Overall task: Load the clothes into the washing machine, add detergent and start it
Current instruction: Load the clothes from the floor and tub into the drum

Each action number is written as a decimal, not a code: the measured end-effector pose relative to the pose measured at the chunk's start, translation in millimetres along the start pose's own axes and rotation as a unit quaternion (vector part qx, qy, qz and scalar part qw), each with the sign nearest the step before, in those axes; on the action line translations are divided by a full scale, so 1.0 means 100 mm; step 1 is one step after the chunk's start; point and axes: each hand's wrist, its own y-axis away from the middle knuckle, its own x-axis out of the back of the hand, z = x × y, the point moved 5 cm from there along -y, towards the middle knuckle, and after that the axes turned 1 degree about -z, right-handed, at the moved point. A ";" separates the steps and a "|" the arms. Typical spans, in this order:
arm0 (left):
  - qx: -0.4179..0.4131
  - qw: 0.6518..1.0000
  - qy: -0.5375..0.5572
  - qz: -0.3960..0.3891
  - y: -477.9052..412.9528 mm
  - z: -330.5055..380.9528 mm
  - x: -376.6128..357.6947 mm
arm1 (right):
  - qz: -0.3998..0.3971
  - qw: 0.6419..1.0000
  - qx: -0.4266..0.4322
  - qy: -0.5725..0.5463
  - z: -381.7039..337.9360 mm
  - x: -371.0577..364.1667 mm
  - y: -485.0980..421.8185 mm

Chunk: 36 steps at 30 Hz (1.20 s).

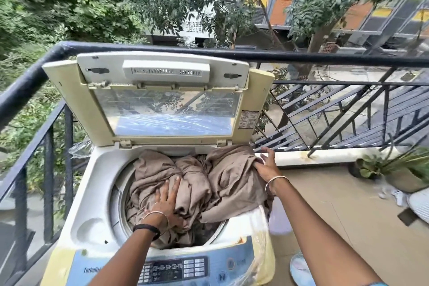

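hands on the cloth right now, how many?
2. Left hand presses the brown cloth inside the drum; right hand touches the fold draped over the washer rim.

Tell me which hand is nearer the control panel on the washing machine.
Left. The left hand presses the brown cloth in the drum, just behind the control panel. The right hand touches the cloth at the drum's right rim, farther back.
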 end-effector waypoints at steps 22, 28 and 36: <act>0.050 0.856 0.416 0.301 0.77 -0.41 1.19 | -0.427 0.720 0.265 0.479 -0.10 -2.22 1.33; -0.011 0.966 0.239 0.096 0.65 -0.06 0.89 | -0.392 0.852 0.164 0.305 -0.32 -1.87 1.13; 0.154 0.974 0.163 0.027 0.18 -0.13 0.29 | -0.189 0.849 0.078 0.487 -0.02 -1.17 0.50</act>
